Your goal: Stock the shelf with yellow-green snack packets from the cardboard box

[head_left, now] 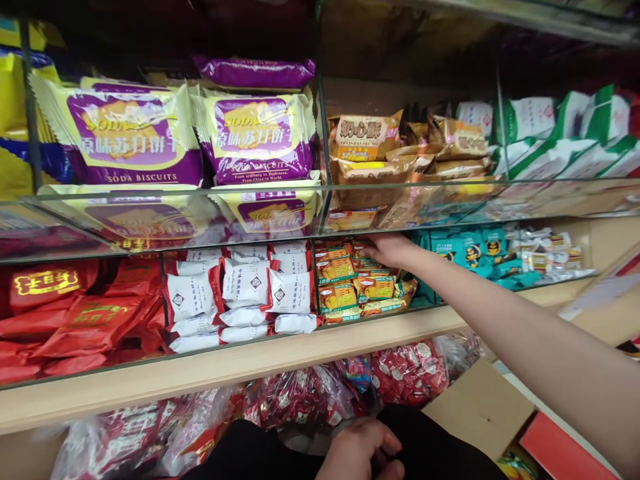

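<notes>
My right hand (389, 251) reaches in from the right, under the upper shelf, into a compartment of small orange-and-green snack packets (376, 288). Its fingers touch the packets at the back; the shelf edge and the packets partly hide them, so their grip does not show. Low in the view, my left hand (357, 450) is in front of my dark-clothed knees, fingers curled in, with nothing visible in them. To the right of the orange packets are teal packets (473, 250). White-and-red packets (245, 283) stand stacked to their left.
Soda biscuit packs (133, 137), brown packets (367, 137) and green-and-white packets (533, 120) fill the upper shelf, behind a clear front panel. Red packets (75, 313) lie lower left. Beneath the wooden shelf edge (240, 363) are plastic-bagged goods (410, 370) and an open cardboard box (483, 407).
</notes>
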Demonstrator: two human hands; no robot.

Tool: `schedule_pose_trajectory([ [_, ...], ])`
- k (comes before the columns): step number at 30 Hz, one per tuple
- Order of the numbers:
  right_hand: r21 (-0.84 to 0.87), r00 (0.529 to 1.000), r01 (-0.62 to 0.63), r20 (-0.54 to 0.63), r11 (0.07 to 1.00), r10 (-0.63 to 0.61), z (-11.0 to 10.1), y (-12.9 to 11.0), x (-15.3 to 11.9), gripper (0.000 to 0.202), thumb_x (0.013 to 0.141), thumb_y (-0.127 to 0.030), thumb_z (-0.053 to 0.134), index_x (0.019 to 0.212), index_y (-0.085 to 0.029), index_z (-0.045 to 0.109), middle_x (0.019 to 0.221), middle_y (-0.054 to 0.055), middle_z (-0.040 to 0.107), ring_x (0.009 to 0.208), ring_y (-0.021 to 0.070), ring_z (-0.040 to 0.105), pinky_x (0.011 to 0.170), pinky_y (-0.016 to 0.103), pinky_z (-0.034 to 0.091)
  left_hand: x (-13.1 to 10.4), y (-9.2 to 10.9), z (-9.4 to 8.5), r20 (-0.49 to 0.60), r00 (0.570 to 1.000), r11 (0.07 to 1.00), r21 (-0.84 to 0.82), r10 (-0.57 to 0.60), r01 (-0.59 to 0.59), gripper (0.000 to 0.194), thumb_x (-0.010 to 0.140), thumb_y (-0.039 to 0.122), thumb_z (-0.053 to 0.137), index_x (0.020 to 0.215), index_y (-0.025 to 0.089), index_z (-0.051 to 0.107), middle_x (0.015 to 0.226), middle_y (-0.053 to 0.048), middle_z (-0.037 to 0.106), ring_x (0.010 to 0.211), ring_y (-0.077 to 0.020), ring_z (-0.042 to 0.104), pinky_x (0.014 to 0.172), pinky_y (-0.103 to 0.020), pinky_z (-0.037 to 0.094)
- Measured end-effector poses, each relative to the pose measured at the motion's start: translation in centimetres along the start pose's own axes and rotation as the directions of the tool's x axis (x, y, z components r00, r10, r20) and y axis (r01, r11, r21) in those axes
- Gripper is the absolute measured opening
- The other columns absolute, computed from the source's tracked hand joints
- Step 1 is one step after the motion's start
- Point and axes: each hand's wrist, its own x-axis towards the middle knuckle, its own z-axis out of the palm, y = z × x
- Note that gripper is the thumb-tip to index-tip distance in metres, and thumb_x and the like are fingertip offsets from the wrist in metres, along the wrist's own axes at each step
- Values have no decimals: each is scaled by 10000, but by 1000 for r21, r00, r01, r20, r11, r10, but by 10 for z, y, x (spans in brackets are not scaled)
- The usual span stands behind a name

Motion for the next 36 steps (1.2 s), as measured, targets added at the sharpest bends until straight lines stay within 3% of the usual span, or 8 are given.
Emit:
schedule_pose_trajectory([
  [5, 15, 991, -52, -120, 999, 53, -8, -7, -23, 257, 800, -246, 497, 1034, -168, 570, 963, 116, 645, 927, 284, 569, 816, 405, 442, 0, 5, -2, -95, 993, 998, 31, 64, -61, 166, 639, 229, 649, 802, 225, 681, 696, -12, 635, 560, -134, 531, 579, -235, 449],
  [9, 106, 930, -17, -364, 994, 54, -20, -37, -90, 242, 849, -249, 435, 1044, -149, 536, 939, 135, 611, 894, 276, 539, 790, 422, 431, -1, 15, -6, -333, 937, 983, -105, 110, -152, 441, 712, 263, 611, 1148, 228, 560, 955, -91, 644, 635, -153, 563, 652, -279, 479],
  [12, 317, 973, 78, -230, 945, -3, -22, -72, -149, 283, 839, -223, 486, 1120, -247, 517, 959, 73, 610, 903, 231, 545, 781, 373, 452, -4, 28, -18, -408, 908, 938, -267, 97, -220, 565, 748, 332, 601, 1280, 223, 443, 892, -89, 647, 675, -177, 578, 653, -284, 483],
  [17, 760, 992, -128, 107, 637, 72, 8, -117, -199, 271, 800, -264, 571, 1059, -335, 540, 986, 12, 627, 910, 187, 589, 773, 291, 492, -6, 45, -43, -481, 849, 933, -152, 218, -326, 245, 754, 319, 603, 974, 244, 680, 862, -61, 688, 782, -210, 612, 713, -267, 466],
  [21, 916, 864, -345, 224, 205, 452, 40, -131, -206, 243, 773, -385, 584, 958, -243, 515, 840, 28, 617, 775, 182, 606, 670, 277, 514, -4, 47, -46, -526, 813, 968, 99, 249, -232, 115, 765, 256, 592, 801, 231, 698, 744, -36, 698, 709, -192, 627, 664, -242, 459],
  [23, 911, 805, -388, 263, 137, 531, 48, -134, -207, 243, 784, -435, 548, 892, -219, 523, 760, 25, 586, 666, 161, 578, 560, 249, 503, -2, 44, -43, -563, 788, 969, 148, 247, -198, 133, 779, 259, 571, 791, 224, 699, 738, -37, 701, 683, -188, 625, 643, -242, 460],
  [30, 882, 706, -448, 250, 145, 662, 50, -132, -209, 351, 814, -520, 419, 821, -195, 552, 667, 7, 550, 520, 143, 534, 359, 213, 430, 4, 40, -44, -537, 774, 925, 344, 335, -162, 262, 854, 296, 438, 823, 183, 673, 708, -33, 691, 616, -170, 616, 586, -242, 464],
  [36, 684, 759, -397, -131, 613, 637, 52, -126, -208, 312, 853, -418, 399, 719, -181, 554, 568, -3, 548, 509, 127, 520, 518, 227, 444, 4, 39, -47, -496, 775, 845, 528, 392, -90, 270, 869, 291, 397, 794, 183, 632, 622, -11, 647, 535, -150, 591, 527, -222, 451],
])
